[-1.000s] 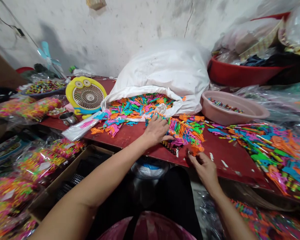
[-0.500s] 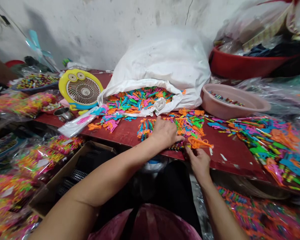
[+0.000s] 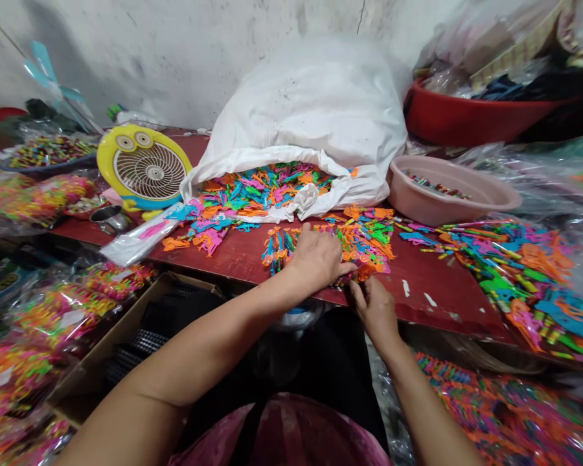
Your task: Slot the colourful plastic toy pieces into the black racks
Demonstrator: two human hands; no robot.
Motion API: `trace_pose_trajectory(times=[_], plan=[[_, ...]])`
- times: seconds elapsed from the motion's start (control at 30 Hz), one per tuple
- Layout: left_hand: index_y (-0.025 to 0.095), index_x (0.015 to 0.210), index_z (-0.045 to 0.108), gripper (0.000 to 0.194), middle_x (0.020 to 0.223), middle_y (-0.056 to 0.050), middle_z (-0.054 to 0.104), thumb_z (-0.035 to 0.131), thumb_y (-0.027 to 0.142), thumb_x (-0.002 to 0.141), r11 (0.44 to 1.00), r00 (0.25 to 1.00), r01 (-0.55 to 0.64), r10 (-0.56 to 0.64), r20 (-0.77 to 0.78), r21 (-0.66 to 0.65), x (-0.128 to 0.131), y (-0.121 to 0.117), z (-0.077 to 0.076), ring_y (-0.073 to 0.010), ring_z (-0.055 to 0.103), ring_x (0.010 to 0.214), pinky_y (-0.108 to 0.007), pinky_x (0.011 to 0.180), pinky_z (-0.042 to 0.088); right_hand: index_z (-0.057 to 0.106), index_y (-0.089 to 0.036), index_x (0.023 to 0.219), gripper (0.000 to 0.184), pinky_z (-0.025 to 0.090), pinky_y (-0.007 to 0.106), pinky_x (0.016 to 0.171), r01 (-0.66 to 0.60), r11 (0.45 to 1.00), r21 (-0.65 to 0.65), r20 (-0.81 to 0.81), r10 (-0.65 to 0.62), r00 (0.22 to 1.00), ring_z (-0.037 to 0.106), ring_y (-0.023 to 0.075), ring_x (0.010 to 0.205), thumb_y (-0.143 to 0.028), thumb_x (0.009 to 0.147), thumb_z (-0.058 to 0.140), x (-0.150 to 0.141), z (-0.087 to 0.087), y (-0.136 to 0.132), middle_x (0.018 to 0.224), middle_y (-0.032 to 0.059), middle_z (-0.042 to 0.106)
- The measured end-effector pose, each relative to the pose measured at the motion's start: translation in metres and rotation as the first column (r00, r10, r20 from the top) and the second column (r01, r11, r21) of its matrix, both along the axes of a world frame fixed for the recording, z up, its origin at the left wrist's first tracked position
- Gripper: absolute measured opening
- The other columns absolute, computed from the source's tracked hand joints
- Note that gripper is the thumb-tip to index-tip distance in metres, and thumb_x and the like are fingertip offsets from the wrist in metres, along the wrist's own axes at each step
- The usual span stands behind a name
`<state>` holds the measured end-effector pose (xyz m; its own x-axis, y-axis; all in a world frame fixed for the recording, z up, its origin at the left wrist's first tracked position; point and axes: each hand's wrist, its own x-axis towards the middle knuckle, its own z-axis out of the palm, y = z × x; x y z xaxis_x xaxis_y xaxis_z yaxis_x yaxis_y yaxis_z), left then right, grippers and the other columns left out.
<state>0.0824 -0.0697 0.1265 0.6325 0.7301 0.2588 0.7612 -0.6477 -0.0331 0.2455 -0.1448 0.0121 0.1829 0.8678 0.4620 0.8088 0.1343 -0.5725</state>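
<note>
A row of small coloured plastic toy pieces lies close together on the dark red table, with round orange ends along its near left side. My left hand is curled over the middle of this row, its thumb pointing right; its fingertips are partly hidden. Just right of that thumb, at the table's near edge, my right hand pinches an orange plastic piece. Behind the row, a big white sack lies with its mouth towards me, spilling loose plastic pieces.
A yellow fan and a metal cup stand at left. At right are a pink basin, a red tub and a heap of coloured pieces. A cardboard box with black parts sits below left, beside bagged pieces.
My right hand has moved slightly left and turned the orange piece, which stuck out to the right before and now sits close to my left thumb. My left hand stays on the row.
</note>
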Motion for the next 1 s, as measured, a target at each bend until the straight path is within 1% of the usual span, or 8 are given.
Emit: trace_pose_trajectory(times=[0.1,0.2,0.3,0.4,0.5,0.63,0.83,1.0], plan=[[0.011,0.093,0.069,0.065,0.089,-0.015,0.071,0.041,0.070,0.091,1.000,1.000,-0.002,0.001,-0.002,-0.026,-0.003,-0.001,0.003,-0.0295,0.065,0.087,-0.047,0.091,0.037,0.055,-0.022,0.088,0.023,0.042,0.031,0.063,-0.052,0.998,-0.020,0.008,0.052,0.999,0.057,0.0192,0.066,-0.039,0.097,0.043,0.000,0.001,0.001,0.076,0.0054,0.062],[0.012,0.109,0.065,0.063,0.104,-0.015,0.067,0.052,0.070,0.087,0.998,0.997,0.029,-0.033,0.071,0.056,-0.004,-0.002,0.013,-0.0324,0.061,0.101,-0.046,0.092,0.036,0.056,-0.021,0.089,0.022,0.043,0.031,0.063,-0.081,0.996,-0.040,0.023,0.082,0.996,0.058,0.0195,0.067,-0.037,0.097,0.043,0.004,-0.002,0.004,0.079,0.0065,0.064],[0.022,0.119,0.065,0.052,0.113,-0.011,0.064,0.060,0.062,0.086,0.967,0.967,0.227,-0.238,0.094,0.117,0.003,0.000,0.022,-0.0309,0.056,0.109,-0.046,0.096,0.034,0.058,-0.020,0.090,0.023,0.045,0.033,0.064,-0.090,0.996,-0.030,0.058,0.091,0.994,0.061,0.0217,0.070,-0.035,0.095,0.042,0.007,-0.006,0.007,0.083,0.0095,0.066],[0.027,0.114,0.069,0.035,0.109,-0.007,0.065,0.061,0.051,0.091,0.916,0.915,0.401,-0.401,0.054,0.008,0.016,0.003,0.024,-0.0269,0.057,0.108,-0.046,0.098,0.033,0.061,-0.020,0.094,0.022,0.047,0.033,0.066,-0.122,0.992,-0.025,0.069,0.123,0.990,0.064,0.0230,0.075,-0.032,0.094,0.042,0.009,-0.008,0.011,0.086,0.0101,0.069],[0.025,0.112,0.070,0.026,0.105,-0.006,0.068,0.059,0.041,0.094,0.917,0.920,0.392,-0.390,0.038,-0.077,0.024,0.008,0.019,-0.0250,0.060,0.104,-0.046,0.099,0.033,0.060,-0.019,0.094,0.021,0.047,0.032,0.067,-0.163,0.985,-0.062,0.082,0.168,0.982,0.065,0.0221,0.075,-0.029,0.093,0.042,0.010,-0.006,0.013,0.086,0.0092,0.069],[0.024,0.108,0.070,0.023,0.104,-0.005,0.070,0.058,0.038,0.094,0.926,0.928,0.372,-0.372,0.009,-0.066,0.022,0.013,0.012,-0.0239,0.063,0.103,-0.045,0.099,0.034,0.060,-0.019,0.092,0.020,0.045,0.030,0.067,-0.209,0.968,-0.141,0.116,0.226,0.967,0.063,0.0213,0.073,-0.028,0.094,0.042,0.012,-0.003,0.017,0.083,0.0086,0.068],[0.024,0.108,0.071,0.022,0.106,-0.005,0.071,0.054,0.034,0.096,0.933,0.935,0.347,-0.352,-0.043,-0.093,0.024,0.016,0.006,-0.0235,0.064,0.102,-0.043,0.100,0.033,0.060,-0.018,0.098,0.021,0.043,0.029,0.066,-0.170,0.960,-0.224,0.176,0.212,0.961,0.063,0.0217,0.077,-0.028,0.096,0.041,0.012,-0.003,0.019,0.090,0.0102,0.068],[0.023,0.109,0.071,0.024,0.105,-0.006,0.071,0.053,0.034,0.096,0.943,0.944,0.322,-0.327,-0.049,-0.082,0.025,0.010,0.006,-0.0252,0.064,0.102,-0.048,0.102,0.033,0.060,-0.018,0.093,0.016,0.044,0.028,0.066,-0.259,0.937,-0.236,0.058,0.279,0.959,0.060,0.0190,0.074,-0.025,0.090,0.046,0.016,0.006,0.015,0.088,0.0074,0.067]])
